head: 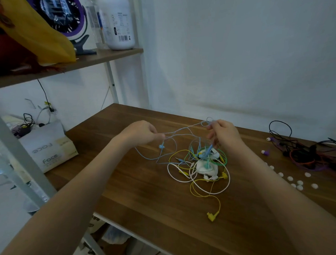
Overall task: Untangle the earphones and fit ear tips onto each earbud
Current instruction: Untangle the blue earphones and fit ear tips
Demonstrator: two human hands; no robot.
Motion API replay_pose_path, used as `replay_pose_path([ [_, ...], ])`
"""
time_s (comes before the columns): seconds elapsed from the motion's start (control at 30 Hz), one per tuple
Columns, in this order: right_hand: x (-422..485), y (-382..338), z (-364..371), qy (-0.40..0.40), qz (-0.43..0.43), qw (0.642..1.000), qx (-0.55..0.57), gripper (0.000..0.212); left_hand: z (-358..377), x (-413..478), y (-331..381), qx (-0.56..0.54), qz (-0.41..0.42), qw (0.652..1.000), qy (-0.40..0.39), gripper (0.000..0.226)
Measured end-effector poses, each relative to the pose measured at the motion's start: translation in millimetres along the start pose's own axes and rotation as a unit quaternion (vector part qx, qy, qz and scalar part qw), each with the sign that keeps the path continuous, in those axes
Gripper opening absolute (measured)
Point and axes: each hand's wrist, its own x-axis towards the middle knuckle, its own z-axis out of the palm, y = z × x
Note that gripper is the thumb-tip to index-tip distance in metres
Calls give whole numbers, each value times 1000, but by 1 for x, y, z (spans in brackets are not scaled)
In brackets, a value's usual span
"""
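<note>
Earphone cable (184, 129), blue, pinched in our left hand (142, 133) and right hand (223, 134) over the tangle (201, 164); we should loosen loops gently.

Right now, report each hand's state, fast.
Left hand: closed, pinching the blue cord.
Right hand: closed, pinching the same blue cord at its other end.

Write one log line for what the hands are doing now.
left hand: pinches blue cord | right hand: pinches blue cord | tangle: on table | ear tips: loose
</note>
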Motion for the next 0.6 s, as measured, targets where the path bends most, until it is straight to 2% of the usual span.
replay_pose_path([
  [0.07, 0, 0, 0, 0, 17, 1000, 6, 33, 1, -3, -3, -29, 22, 999, -8, 30],
  [0.17, 0, 0, 4, -31, 43, 998, 21, 36, 5, -5, -5, -186, 44, 982, -2, 32],
  [0.27, 0, 0, 6, -36, 59, 998, -8, 38, 7, -4, -5, -341, 60, 938, 11, 31],
  [0.4, 3, -1, 6, -28, 77, 994, -69, 28, 1, -1, 7, -509, 91, 853, 66, 32],
  [0.5, 4, -1, 3, -6, 100, 992, -78, 28, -8, 1, 15, -548, 108, 822, 109, 34],
  [0.6, 3, -1, 0, 6, 117, 992, -52, 34, -18, 1, 18, -536, 103, 825, 146, 37],
])
